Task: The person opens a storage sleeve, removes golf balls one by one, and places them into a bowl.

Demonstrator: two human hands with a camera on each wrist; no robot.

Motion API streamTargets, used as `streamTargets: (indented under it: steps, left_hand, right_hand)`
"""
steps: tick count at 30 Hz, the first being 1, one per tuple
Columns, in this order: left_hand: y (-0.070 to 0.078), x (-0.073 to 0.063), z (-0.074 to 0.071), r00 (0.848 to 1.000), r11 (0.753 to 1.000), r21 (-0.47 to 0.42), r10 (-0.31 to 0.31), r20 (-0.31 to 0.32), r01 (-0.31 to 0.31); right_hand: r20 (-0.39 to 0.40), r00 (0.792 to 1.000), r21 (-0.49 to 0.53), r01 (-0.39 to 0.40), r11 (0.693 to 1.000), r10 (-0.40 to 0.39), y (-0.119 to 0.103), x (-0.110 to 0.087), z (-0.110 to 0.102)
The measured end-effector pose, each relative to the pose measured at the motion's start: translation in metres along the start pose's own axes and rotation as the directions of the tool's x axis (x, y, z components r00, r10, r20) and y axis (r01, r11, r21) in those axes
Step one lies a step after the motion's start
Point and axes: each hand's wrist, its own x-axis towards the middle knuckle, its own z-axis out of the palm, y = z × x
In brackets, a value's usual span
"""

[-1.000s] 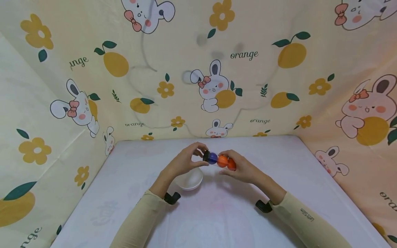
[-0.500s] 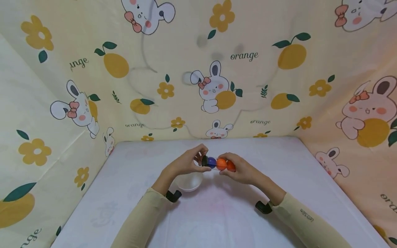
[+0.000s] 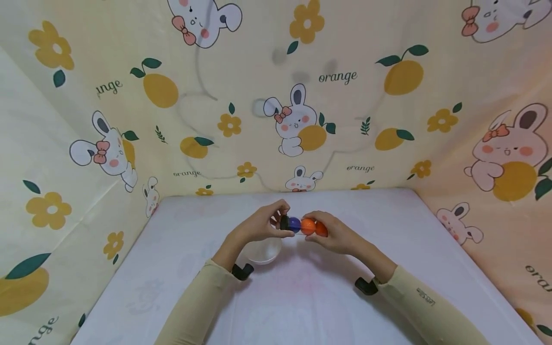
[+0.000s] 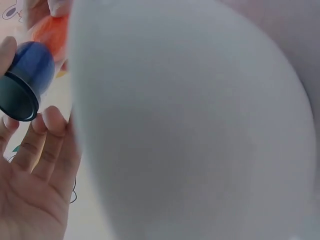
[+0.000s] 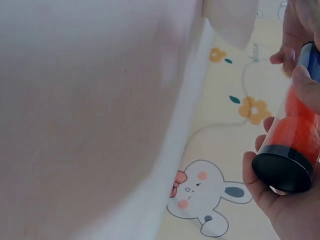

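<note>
A clear tube (image 5: pixel 274 137) with black end caps lies nearly level between my two hands, above the table. Inside it are a blue ball (image 3: pixel 294 224) and two orange balls, one of them an orange ball (image 3: pixel 308 226) in the middle. My left hand (image 3: pixel 259 226) pinches the black cap (image 4: pixel 17 97) at the tube's left end between thumb and fingers. Around the right end my right hand (image 3: pixel 338 235) curls its fingers, partly hiding the second orange ball (image 3: pixel 321 229). The right end's black cap (image 5: pixel 282 172) shows in the right wrist view.
A white bowl (image 3: pixel 263 254) stands on the table just below my left hand, and its side fills much of the left wrist view. Behind the white-covered table (image 3: pixel 293 306) rises a patterned curtain (image 3: pixel 241 62) with rabbits and oranges, which also encloses both sides.
Since a second ago the tube has dipped slightly at its left end, and my left thumb and fingers have shifted on the cap. Over the last half second both hands have barely moved.
</note>
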Motion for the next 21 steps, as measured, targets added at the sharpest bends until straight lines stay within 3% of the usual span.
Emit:
streamTargets:
  steps: [6,15,21]
  left_hand:
    - [0.005,-0.004,0.0,0.998,0.999,0.038,0.017,-0.059,-0.015]
    - [0.015,-0.005,0.0,0.993,0.991,0.09,0.107,-0.059,-0.101]
    - [0.016,-0.003,-0.001,0.993,0.985,0.139,0.113,-0.039,-0.107]
  right_hand:
    - [-0.03,0.999,0.011,-0.03,0.999,0.03,0.0,-0.002,-0.002]
    - [-0.043,0.998,0.005,-0.052,0.999,0.053,0.002,-0.001,-0.005]
    - [-0.044,0.999,0.004,-0.016,1.0,0.016,0.002,-0.001,-0.005]
